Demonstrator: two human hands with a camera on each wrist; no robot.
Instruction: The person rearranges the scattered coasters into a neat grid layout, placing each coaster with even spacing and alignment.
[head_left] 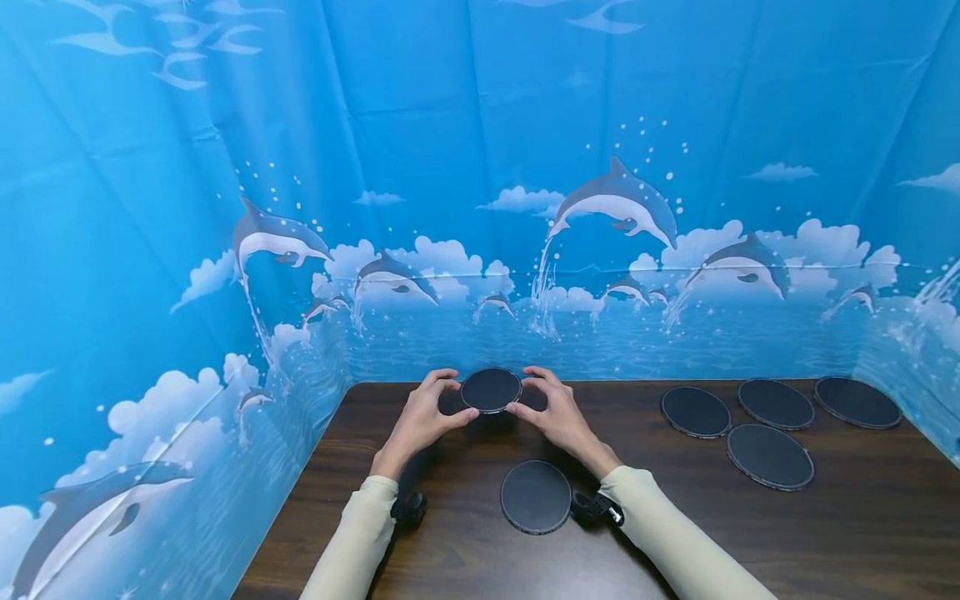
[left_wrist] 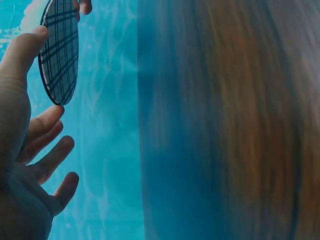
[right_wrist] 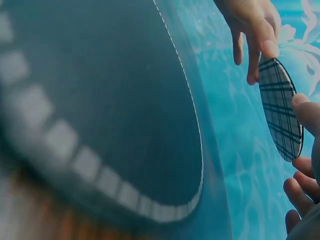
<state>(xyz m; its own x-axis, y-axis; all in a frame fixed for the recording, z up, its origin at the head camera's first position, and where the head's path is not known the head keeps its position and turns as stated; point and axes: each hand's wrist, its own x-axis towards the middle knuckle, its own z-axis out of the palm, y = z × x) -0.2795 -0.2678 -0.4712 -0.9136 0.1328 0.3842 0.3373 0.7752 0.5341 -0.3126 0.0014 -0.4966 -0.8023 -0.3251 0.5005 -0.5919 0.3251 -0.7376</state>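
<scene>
Between both hands, near the table's far edge, is a round coaster [head_left: 491,390] with a dark face and a pale rim. Its underside shows a plaid pattern in the left wrist view, where the coaster [left_wrist: 61,55] appears nearly edge-on. The left hand [head_left: 420,421] pinches its left rim with thumb and fingertips. On the opposite rim, the right hand [head_left: 561,417] grips it the same way. A second dark coaster [head_left: 536,497] lies on the table between the forearms, beside the right wrist; this coaster [right_wrist: 100,100] looms large in the right wrist view.
Several more dark round coasters [head_left: 770,456] lie grouped on the right side of the brown wooden table [head_left: 465,567]. A blue dolphin-print sheet [head_left: 450,167] rises directly behind the table and along its sides. Black cameras [head_left: 408,508] sit at both wrists.
</scene>
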